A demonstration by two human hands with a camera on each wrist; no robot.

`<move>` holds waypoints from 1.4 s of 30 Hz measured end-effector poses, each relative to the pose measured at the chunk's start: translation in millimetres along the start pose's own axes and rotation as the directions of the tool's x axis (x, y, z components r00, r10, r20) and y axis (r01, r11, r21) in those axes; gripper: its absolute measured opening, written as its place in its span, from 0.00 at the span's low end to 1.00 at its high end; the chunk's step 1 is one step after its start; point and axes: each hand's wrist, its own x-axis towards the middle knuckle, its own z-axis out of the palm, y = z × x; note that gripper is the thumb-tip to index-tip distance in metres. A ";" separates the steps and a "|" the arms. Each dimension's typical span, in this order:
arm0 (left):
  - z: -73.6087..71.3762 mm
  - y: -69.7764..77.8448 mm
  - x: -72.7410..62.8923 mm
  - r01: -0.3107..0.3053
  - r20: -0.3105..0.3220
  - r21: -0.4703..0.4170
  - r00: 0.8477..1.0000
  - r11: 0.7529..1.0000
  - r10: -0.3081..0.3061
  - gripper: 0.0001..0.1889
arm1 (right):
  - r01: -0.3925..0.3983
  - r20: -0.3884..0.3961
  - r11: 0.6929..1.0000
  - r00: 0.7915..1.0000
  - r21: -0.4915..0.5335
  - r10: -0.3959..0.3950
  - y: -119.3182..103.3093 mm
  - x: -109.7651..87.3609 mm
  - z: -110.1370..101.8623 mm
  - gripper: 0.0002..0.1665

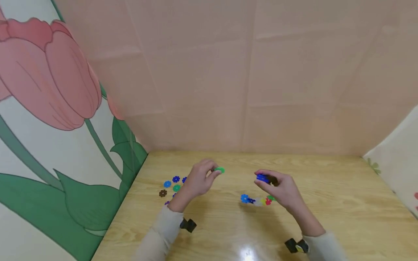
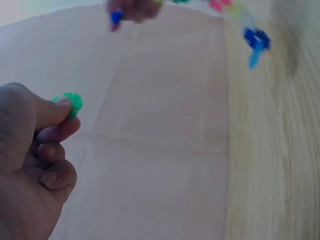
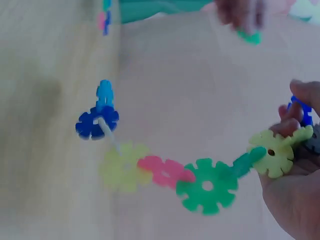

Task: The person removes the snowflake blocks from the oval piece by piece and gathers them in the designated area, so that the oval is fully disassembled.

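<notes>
My left hand (image 1: 199,179) pinches a green notched flower-shaped disc (image 2: 74,103) between thumb and forefinger, raised above the table. Opposite it, the right hand (image 1: 287,190) holds a dark blue disc (image 1: 262,178) between thumb and fingers. That blue disc appears to be one end of a chain of interlocked discs. In the right wrist view the chain hangs from the hand, with yellow, green (image 3: 207,186), pink (image 3: 166,171), white, dark blue (image 3: 97,123) and light blue discs. A dark disc (image 3: 314,139) sits by the palm, partly hidden. The two hands are apart.
Several loose discs lie on the wooden table (image 1: 215,235) at the left, among them a brown one (image 1: 163,193) and a light blue one (image 1: 167,184); the left forearm covers some. A pink cloth (image 1: 241,79) hangs behind, with a tulip-print sheet (image 1: 65,152) at the left.
</notes>
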 end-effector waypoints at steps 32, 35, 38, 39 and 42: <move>-25.5 -95.4 -81.9 0.536 0.274 0.057 0.803 0.842 -0.530 0.10 | 0.055 0.218 0.972 0.970 0.227 -0.106 14.1 1.8 -7.3 0.19; -22.5 -101.7 -88.8 0.551 0.310 0.098 0.775 0.829 -0.551 0.10 | 0.063 0.215 0.976 0.971 0.209 -0.109 14.4 0.3 -5.5 0.19; -18.9 -106.4 -93.9 0.562 0.340 0.129 0.749 0.817 -0.569 0.10 | 0.054 0.216 0.982 0.972 0.179 -0.092 14.8 -0.6 -3.4 0.19; -17.8 -107.6 -95.2 0.567 0.347 0.137 0.740 0.812 -0.576 0.10 | 0.050 0.218 0.983 0.972 0.175 -0.088 14.8 -0.7 -2.9 0.19; -15.1 -109.7 -98.1 0.581 0.348 0.168 0.721 0.797 -0.599 0.10 | 0.033 0.226 0.984 0.971 0.177 -0.073 14.9 -1.5 -1.7 0.20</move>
